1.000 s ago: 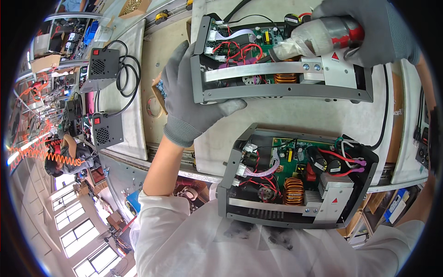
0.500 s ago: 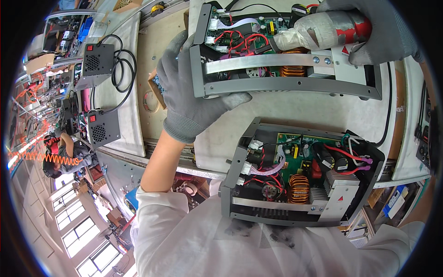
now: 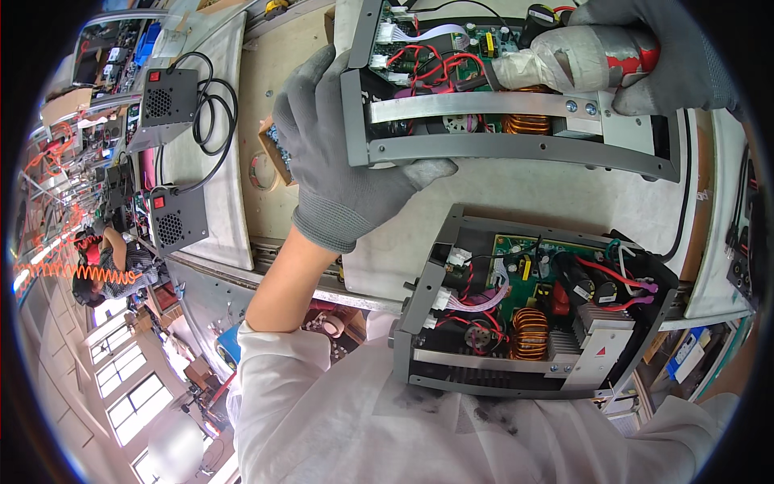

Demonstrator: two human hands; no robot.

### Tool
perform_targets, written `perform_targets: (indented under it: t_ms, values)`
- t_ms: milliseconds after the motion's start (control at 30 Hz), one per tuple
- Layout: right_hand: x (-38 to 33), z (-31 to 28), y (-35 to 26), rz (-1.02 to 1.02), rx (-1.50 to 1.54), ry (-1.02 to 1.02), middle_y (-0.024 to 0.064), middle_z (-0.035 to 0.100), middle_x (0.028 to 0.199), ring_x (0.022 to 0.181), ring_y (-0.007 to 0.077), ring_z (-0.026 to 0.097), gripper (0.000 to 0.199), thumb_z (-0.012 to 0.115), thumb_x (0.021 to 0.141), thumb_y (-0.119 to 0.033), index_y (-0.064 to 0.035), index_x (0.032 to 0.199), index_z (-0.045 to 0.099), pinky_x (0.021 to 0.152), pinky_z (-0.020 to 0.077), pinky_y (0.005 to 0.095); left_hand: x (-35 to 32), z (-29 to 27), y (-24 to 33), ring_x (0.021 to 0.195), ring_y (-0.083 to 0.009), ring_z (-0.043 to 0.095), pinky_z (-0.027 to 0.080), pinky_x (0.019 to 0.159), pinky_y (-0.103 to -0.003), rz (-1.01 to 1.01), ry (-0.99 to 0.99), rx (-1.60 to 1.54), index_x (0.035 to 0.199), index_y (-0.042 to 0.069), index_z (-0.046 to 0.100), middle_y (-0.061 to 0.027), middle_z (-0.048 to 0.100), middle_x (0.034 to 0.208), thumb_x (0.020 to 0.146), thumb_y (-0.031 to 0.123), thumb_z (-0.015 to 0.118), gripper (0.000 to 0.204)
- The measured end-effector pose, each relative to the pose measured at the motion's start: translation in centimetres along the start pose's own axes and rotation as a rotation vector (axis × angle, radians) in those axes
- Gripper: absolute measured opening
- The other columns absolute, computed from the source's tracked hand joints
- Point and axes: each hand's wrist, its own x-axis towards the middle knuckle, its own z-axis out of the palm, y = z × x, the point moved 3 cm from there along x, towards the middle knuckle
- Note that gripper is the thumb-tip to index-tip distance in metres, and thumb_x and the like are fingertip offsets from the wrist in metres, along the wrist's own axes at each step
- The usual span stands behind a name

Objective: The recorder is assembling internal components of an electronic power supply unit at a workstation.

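From the head camera: the left hand (image 3: 343, 165), in a grey glove, is closed around the left end of an open grey metal case (image 3: 508, 121) at the top of the counter (image 3: 516, 206), thumb under its lower rail. The right hand (image 3: 661, 52), also gloved, is wrapped tight around a tape-bound tool (image 3: 576, 56) with a red band, its tip down inside that case beside a copper coil (image 3: 528, 123).

As for progress, this looks like mid-work: the case has no cover, with circuit board and red wires bare, so closing it is left to do. Just below it sits a second open case (image 3: 532, 319), untouched by either hand, with its own copper coil and a white label carrying a red triangle on its lower right corner.

Left of the held case, two small black boxes (image 3: 165, 97) with red switches and round vents lie on a pale board, black cable looped beside the upper one. A roll of tape (image 3: 260, 171) lies just left of the left hand.
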Motion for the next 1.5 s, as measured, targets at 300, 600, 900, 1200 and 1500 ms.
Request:
perform_targets:
  t_ms: [300, 600, 900, 1200, 1500]
  values:
    - [-1.2, -0.5, 0.1, 0.059, 0.015, -0.038, 0.0122, 0.074, 0.088, 0.07, 0.0194, 0.068, 0.065, 0.09, 0.066, -0.037, -0.001, 0.116, 0.07, 0.065, 0.054, 0.0294, 0.5, 0.0, 0.6, 0.123, -0.0384, 0.045, 0.033, 0.098, -0.053, 0.009, 0.038, 0.027, 0.122, 0.001, 0.054, -0.0142, 0.053, 0.124, 0.062, 0.088, 0.063, 0.106]
    - [-1.0, 1.1, 2.3, -0.198, -0.049, 0.348, 0.0141, 0.069, 0.084, 0.078, 0.0247, 0.066, 0.062, 0.083, 0.048, -0.018, -0.0011, 0.107, 0.071, 0.074, 0.0525, 0.0334, 0.7, -0.7, 0.8, 0.118, -0.0372, 0.047, 0.034, 0.099, -0.051, -0.088, 0.07, -0.002, 0.128, 0.0, 0.051, -0.0174, 0.051, 0.126, 0.059, 0.084, 0.068, 0.11]
    - [-4.4, -0.6, 3.0, -0.193, -0.322, 0.433, 0.0156, 0.071, 0.11, 0.098, 0.032, 0.067, 0.064, 0.08, 0.065, -0.038, -0.01, 0.121, 0.069, 0.087, 0.0524, 0.0412, -0.4, -4.0, 2.0, 0.133, -0.0392, 0.036, 0.026, 0.109, -0.055, -0.087, 0.098, 0.205, 0.114, 0.019, 0.064, -0.0162, 0.042, 0.145, 0.059, 0.073, 0.076, 0.078]
    - [-18.1, 6.3, -0.6, 0.166, -0.169, 0.834, 0.012, 0.069, 0.087, 0.078, 0.0321, 0.067, 0.067, 0.079, 0.061, -0.037, -0.0197, 0.125, 0.066, 0.071, 0.0528, 0.0404, -10.7, -1.4, -5.4, 0.134, -0.0424, 0.038, 0.032, 0.11, -0.049, -0.355, -0.046, -0.359, 0.148, 0.004, 0.039, -0.0252, 0.041, 0.144, 0.093, 0.052, 0.053, 0.074]
    - [-28.2, 20.5, -7.8, 0.259, 0.138, 1.042, 0.0137, 0.066, 0.079, 0.07, 0.0324, 0.065, 0.068, 0.086, 0.057, -0.026, -0.0109, 0.121, 0.068, 0.066, 0.0511, 0.0376, -21.8, 0.4, -6.0, 0.084, -0.0358, 0.065, 0.051, 0.079, -0.045, -0.7, -0.359, -0.488, 0.119, 0.0, 0.065, -0.0173, 0.064, 0.095, 0.084, 0.04, 0.073, 0.053]
